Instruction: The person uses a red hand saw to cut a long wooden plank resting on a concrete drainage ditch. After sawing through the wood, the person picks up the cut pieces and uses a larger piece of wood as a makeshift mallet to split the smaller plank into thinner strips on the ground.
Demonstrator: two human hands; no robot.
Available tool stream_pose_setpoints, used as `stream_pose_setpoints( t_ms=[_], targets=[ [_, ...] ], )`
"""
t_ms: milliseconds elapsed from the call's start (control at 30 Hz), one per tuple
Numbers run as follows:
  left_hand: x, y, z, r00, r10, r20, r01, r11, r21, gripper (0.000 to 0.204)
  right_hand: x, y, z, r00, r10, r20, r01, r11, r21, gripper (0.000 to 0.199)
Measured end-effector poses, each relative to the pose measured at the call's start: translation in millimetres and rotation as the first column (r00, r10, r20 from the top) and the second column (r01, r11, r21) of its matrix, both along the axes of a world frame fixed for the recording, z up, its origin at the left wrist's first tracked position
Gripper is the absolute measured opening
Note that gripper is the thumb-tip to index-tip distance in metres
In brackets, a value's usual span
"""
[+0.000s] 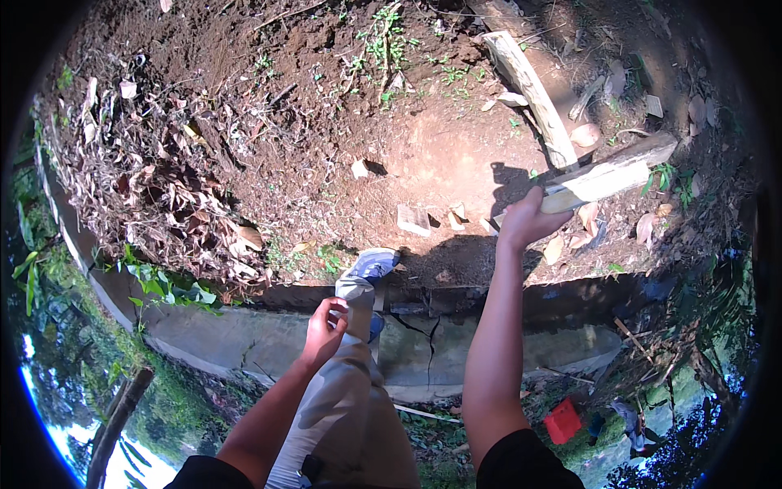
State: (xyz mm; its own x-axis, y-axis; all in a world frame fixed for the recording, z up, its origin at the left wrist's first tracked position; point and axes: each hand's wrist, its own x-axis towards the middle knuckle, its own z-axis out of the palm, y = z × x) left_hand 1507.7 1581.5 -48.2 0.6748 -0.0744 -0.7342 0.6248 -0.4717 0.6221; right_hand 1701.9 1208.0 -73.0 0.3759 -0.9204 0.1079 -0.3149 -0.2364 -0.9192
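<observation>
My right hand (533, 222) reaches forward and is closed around the near end of a split wooden stick (607, 184). The stick has a pale face and points to the right. Just behind it lies a darker, rough piece of wood (648, 151); I cannot tell whether the two touch. My left hand (326, 330) hangs beside my light trouser leg with its fingers loosely curled and apart, and I see nothing in it. Small cut wood blocks (414, 220) lie on the soil, left of my right hand.
A long pale split log (533, 102) lies on the brown soil. Dry leaves (163, 196) cover the left side. A cracked concrete ledge (423, 346) runs across below my blue shoe (375, 262). Beyond the ledge, at the lower right, is a red object (562, 420).
</observation>
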Motion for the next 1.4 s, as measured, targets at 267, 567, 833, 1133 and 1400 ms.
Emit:
stream_pose_setpoints(
  t_ms=[267,567,833,1133,1400],
  targets=[
    [7.3,-12.9,4.3,0.997,0.011,-0.081,-0.013,0.999,-0.032,0.033,14.0,-13.1,12.0,0.925,0.031,-0.379,-0.042,0.999,-0.022,0.044],
    [-0.3,14.5,-3.4,0.999,0.006,-0.051,-0.004,1.0,0.027,0.03,32.2,5.5,0.0,0.582,0.168,-0.796,-0.318,0.947,-0.033,0.039],
    [165.7,-77.4,-32.0,0.896,-0.205,0.394,0.253,0.965,-0.072,0.038,12.1,2.6,36.9,0.875,0.159,-0.458,-0.157,0.987,0.043,0.051],
    [478.4,-269.2,-32.2,0.123,-0.298,0.947,0.579,0.796,0.175,0.061,-53.9,-40.3,72.1,0.925,0.209,-0.319,-0.094,0.936,0.339,0.041],
    [490.7,-300.8,-33.3,0.091,-0.662,0.744,0.635,0.614,0.469,0.042,-172.8,-181.0,66.5,0.804,0.407,-0.433,-0.149,0.843,0.516,0.049]
  ],
)
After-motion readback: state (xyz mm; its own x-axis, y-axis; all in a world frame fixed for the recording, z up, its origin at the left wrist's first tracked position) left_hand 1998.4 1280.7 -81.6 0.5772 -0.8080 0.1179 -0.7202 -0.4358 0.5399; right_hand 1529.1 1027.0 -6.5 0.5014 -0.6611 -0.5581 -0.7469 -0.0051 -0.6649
